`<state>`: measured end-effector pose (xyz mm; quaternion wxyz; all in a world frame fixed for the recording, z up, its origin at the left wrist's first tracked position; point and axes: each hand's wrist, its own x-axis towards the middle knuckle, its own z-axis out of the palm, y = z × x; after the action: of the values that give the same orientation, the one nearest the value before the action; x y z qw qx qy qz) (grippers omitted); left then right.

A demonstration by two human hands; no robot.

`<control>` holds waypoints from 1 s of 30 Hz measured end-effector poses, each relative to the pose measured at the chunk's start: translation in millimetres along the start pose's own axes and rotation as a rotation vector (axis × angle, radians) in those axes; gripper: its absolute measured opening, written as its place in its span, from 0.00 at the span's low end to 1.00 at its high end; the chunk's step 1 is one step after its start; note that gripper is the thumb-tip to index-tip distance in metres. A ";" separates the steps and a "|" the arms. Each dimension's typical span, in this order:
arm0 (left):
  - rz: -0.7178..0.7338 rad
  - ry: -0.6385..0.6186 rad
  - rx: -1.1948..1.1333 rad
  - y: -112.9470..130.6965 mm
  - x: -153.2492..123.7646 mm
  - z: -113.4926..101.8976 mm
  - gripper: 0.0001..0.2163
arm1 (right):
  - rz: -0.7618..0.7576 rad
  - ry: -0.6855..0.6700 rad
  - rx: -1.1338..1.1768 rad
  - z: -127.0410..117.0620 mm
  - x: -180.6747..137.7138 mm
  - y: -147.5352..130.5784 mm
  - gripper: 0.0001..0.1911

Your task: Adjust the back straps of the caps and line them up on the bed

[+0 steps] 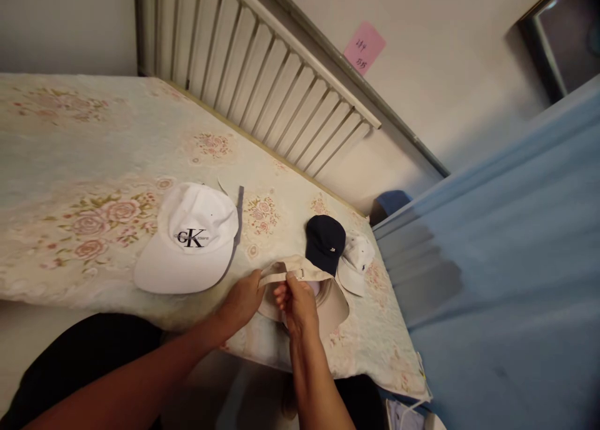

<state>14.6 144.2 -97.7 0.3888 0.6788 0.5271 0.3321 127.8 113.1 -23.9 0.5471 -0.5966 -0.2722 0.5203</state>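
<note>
A beige baseball cap is held between my two hands, its inside partly facing me. My left hand grips one side of its back strap. Fingers of my right hand pinch the strap close to a small metal buckle. To the left lies a white cap with dark lettering on its front. Just beyond the beige cap sit a dark navy cap and, beside it, a smaller-looking white cap. My hands hide part of the beige cap.
The caps rest on a flowered cloth over a table. A radiator runs along the wall behind it. At the right hangs a blue curtain. A pink note is stuck to the wall.
</note>
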 end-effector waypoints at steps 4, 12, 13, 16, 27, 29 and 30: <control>-0.023 0.003 -0.050 -2.5 2.2 2.4 0.07 | -0.082 0.053 -0.104 0.7 2.5 -0.1 0.21; -0.079 -0.022 -0.108 -2.9 2.9 6.1 0.05 | -0.205 0.119 -0.172 0.1 4.8 0.3 0.21; -0.087 -0.039 -0.089 -2.0 3.0 5.6 0.06 | -0.203 0.099 -0.179 -0.1 4.0 1.4 0.21; -0.090 -0.057 -0.027 0.7 3.6 3.4 0.09 | -0.203 0.031 -0.201 -1.4 2.9 4.9 0.22; -0.054 -0.077 -0.072 5.9 -1.3 -0.2 0.11 | -0.331 0.072 -0.223 4.0 14.5 -0.3 0.25; -0.054 -0.066 -0.138 6.5 -1.5 -1.0 0.12 | -0.316 0.007 -0.227 3.1 13.3 6.9 0.23; -0.064 -0.062 -0.167 6.9 -1.4 -1.7 0.13 | -0.313 -0.026 -0.239 1.8 12.8 11.5 0.20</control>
<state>16.0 142.2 -90.8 0.4706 0.6368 0.5069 0.3409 127.4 122.3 -38.6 0.5429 -0.6009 -0.4284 0.4008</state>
